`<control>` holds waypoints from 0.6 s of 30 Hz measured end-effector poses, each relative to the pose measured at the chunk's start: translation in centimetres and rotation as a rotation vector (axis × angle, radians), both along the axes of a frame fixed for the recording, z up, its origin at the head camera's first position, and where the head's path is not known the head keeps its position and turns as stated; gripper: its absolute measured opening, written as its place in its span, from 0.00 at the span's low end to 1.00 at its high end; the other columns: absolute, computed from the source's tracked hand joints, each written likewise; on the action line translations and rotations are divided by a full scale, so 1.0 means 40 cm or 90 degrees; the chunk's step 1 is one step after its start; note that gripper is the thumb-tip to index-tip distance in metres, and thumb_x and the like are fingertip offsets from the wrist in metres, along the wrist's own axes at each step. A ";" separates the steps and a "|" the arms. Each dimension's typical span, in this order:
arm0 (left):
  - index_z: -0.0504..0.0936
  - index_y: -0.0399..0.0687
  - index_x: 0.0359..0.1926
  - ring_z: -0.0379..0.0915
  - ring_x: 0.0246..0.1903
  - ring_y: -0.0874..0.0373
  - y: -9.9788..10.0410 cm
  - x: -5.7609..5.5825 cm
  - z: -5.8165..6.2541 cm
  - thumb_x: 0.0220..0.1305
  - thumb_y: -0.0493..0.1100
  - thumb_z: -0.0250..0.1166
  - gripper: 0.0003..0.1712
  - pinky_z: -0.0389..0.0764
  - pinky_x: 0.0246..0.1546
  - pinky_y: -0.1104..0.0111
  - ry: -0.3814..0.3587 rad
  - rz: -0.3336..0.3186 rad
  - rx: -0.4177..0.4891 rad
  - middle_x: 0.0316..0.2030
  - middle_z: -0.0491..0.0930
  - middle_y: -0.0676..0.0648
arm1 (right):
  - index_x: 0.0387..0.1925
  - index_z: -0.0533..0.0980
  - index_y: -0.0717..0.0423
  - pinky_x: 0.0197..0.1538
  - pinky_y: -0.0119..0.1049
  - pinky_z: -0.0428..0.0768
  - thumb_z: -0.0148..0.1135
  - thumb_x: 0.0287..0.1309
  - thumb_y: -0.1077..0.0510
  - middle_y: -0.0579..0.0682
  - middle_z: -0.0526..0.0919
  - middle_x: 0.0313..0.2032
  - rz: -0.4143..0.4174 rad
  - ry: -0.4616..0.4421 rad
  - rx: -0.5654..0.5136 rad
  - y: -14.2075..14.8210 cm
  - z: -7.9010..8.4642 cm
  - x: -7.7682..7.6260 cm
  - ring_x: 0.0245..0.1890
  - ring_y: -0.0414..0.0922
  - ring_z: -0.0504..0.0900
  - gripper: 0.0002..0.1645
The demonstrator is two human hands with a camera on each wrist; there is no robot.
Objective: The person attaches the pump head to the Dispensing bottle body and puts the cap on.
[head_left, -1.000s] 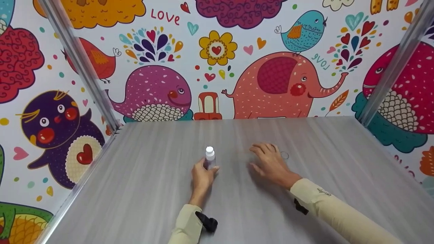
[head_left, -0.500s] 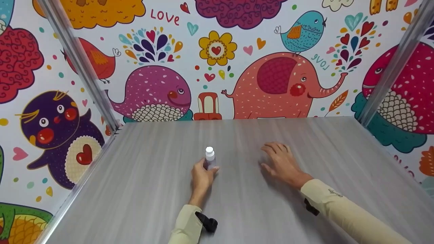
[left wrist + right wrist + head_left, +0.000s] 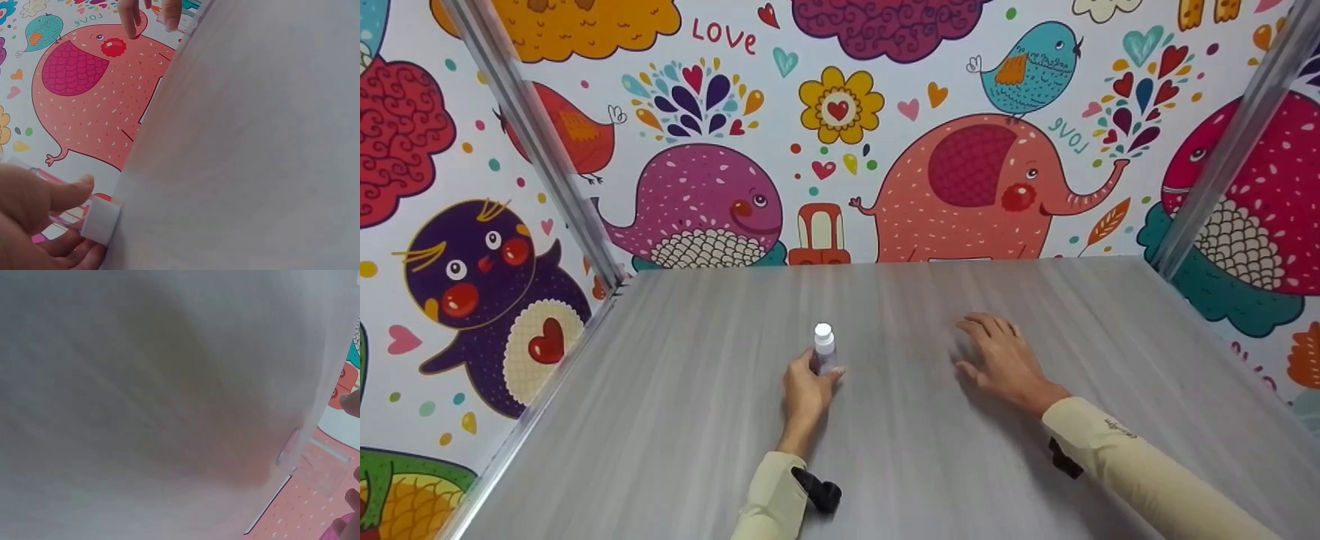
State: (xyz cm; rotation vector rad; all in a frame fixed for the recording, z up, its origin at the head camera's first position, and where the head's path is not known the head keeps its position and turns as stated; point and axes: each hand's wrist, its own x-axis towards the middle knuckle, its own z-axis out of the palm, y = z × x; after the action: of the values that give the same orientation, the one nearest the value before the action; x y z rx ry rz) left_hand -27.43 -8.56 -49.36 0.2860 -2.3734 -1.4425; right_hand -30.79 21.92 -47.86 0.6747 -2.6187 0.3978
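Observation:
My left hand (image 3: 808, 390) grips a small clear bottle with a white cap (image 3: 824, 337), thumb on one side and fingers on the other. In the left wrist view the bottle's white end (image 3: 102, 220) shows beyond the thumb; whether it stands or leans I cannot tell. Farther right, my right hand (image 3: 1005, 364) is low over the table, fingers loosely bent. A clear, cup-like piece (image 3: 320, 464) shows between its thumb and fingers in the right wrist view, with no contact visible. In the head view the hand hides that piece.
The grey wood-grain table (image 3: 697, 360) stretches around both hands. Behind it rises a wall (image 3: 840, 180) printed with cartoon animals. Metal posts stand at the back left corner (image 3: 540, 142) and the back right corner (image 3: 1222, 150).
My right hand has moved to the right, away from the bottle. A clear round rim seen beside it a second ago is now hidden in the head view. My left hand stays put.

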 end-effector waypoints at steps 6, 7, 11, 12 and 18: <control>0.83 0.35 0.41 0.83 0.42 0.45 0.000 -0.002 -0.002 0.51 0.33 0.75 0.15 0.80 0.47 0.50 0.015 -0.006 0.006 0.40 0.87 0.36 | 0.65 0.70 0.57 0.66 0.60 0.69 0.77 0.50 0.54 0.58 0.72 0.64 -0.013 -0.031 -0.056 0.017 -0.006 -0.003 0.64 0.57 0.70 0.42; 0.83 0.35 0.40 0.83 0.43 0.45 0.000 -0.002 -0.002 0.51 0.33 0.75 0.15 0.80 0.47 0.50 0.015 -0.005 0.008 0.41 0.87 0.36 | 0.65 0.69 0.58 0.66 0.60 0.70 0.77 0.50 0.54 0.58 0.72 0.64 -0.016 -0.037 -0.069 0.019 -0.007 -0.004 0.64 0.57 0.70 0.42; 0.83 0.36 0.41 0.84 0.43 0.45 0.000 -0.002 0.000 0.51 0.34 0.75 0.15 0.80 0.47 0.50 0.007 -0.003 0.013 0.41 0.87 0.36 | 0.66 0.67 0.62 0.65 0.60 0.71 0.77 0.50 0.56 0.60 0.71 0.63 -0.035 -0.075 -0.117 0.026 -0.009 -0.003 0.62 0.58 0.70 0.44; 0.84 0.36 0.41 0.84 0.42 0.45 0.000 -0.001 0.001 0.52 0.34 0.75 0.15 0.80 0.47 0.50 0.004 -0.002 0.014 0.41 0.87 0.37 | 0.66 0.66 0.62 0.65 0.59 0.72 0.77 0.50 0.56 0.61 0.70 0.63 -0.040 -0.085 -0.127 0.027 -0.010 -0.004 0.62 0.58 0.71 0.44; 0.83 0.36 0.43 0.83 0.43 0.46 0.001 0.003 0.004 0.53 0.34 0.74 0.15 0.80 0.48 0.51 -0.008 -0.003 0.027 0.41 0.87 0.37 | 0.68 0.63 0.62 0.66 0.59 0.70 0.75 0.52 0.55 0.62 0.67 0.65 -0.062 -0.151 -0.162 0.033 -0.013 0.000 0.64 0.59 0.70 0.46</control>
State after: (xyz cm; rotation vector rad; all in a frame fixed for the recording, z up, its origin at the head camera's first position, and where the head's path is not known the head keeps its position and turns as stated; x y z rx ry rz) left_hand -27.33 -8.50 -49.20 0.3014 -2.3572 -1.4996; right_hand -30.80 23.24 -48.36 0.4371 -2.7384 0.8072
